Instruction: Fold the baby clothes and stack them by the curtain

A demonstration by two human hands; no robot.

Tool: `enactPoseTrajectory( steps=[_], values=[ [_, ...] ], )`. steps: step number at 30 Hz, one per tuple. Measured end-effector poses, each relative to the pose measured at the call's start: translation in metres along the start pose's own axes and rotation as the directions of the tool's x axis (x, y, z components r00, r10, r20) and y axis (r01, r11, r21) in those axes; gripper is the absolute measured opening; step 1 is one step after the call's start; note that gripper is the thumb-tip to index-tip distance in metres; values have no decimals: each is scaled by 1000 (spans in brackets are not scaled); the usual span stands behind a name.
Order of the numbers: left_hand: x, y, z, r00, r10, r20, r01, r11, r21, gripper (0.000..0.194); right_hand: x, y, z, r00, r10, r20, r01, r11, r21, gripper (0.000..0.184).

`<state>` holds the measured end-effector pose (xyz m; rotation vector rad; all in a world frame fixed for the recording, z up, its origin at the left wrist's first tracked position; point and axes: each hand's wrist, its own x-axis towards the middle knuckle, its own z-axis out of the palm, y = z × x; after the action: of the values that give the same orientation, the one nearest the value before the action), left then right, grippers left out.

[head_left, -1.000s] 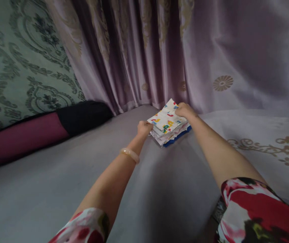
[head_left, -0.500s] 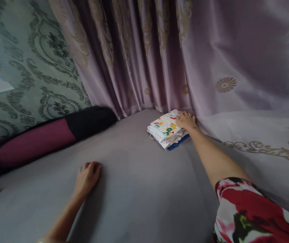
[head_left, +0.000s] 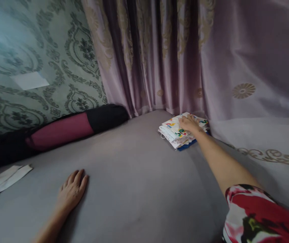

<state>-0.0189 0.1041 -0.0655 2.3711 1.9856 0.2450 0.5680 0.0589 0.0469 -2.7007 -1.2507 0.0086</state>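
A stack of folded cloths point(head_left: 174, 125) lies on the grey sheet point(head_left: 139, 182) near the curtain. Its top piece is white with colourful printed figures, and a blue layer shows at the bottom. My right hand point(head_left: 190, 123) rests on top of this stack with its fingers stretched out and apart. On the left, my left hand point(head_left: 72, 189) lies palm down on the sheet, fingers spread, holding nothing. Beyond it, at the left edge, lies a pale flat cloth point(head_left: 9, 179), partly cut off by the frame.
A long black and maroon bolster point(head_left: 63, 130) lies along the patterned green wall point(head_left: 65, 57). A purple curtain point(head_left: 220, 67) with gold motifs hangs behind the stack and down the right side. A white rectangular plate point(head_left: 30, 81) is on the wall.
The view has turned left, bringing more of the pale cloth into sight. My left hand has flattened and opened out on the sheet. My right hand has shifted inward on the stack.
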Motion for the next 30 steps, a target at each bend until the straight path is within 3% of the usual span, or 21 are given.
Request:
enactPoseTrajectory(
  steps=[5,9,13,16,18,19,22,25,30],
  values=[
    [-3,10,-7,1000,-13,-3,13,1000,5,61,-26,-48,13,991,-130,25,131,991,-37,58],
    [-5,11,-9,1000,-1,-15,1,999,36,61,-35,-52,31,989,-142,-42,140,989,-57,57],
    [-6,11,-9,999,36,-26,-35,998,59,59,-37,-52,32,991,-123,-54,122,992,-21,55],
    [-6,13,-10,998,53,-43,-50,997,65,57,-55,-71,30,970,-164,-179,164,986,-16,53],
    [-8,14,-11,996,62,-59,-59,996,64,55,-80,-95,36,917,-252,-311,259,966,-19,51],
    [-8,15,-12,995,67,-67,-63,996,61,54,-95,-110,43,905,-287,-314,300,954,-8,51],
    [-10,17,-15,996,50,-79,-48,998,33,52,-148,-156,70,895,-418,-153,429,902,45,51],
    [-10,18,-16,996,40,-84,-41,999,-2,50,-197,-200,95,839,-544,35,538,836,109,54],
    [-10,20,-18,995,14,-94,-20,998,-64,47,-259,-262,109,756,-628,184,602,778,179,59]
  ],
)
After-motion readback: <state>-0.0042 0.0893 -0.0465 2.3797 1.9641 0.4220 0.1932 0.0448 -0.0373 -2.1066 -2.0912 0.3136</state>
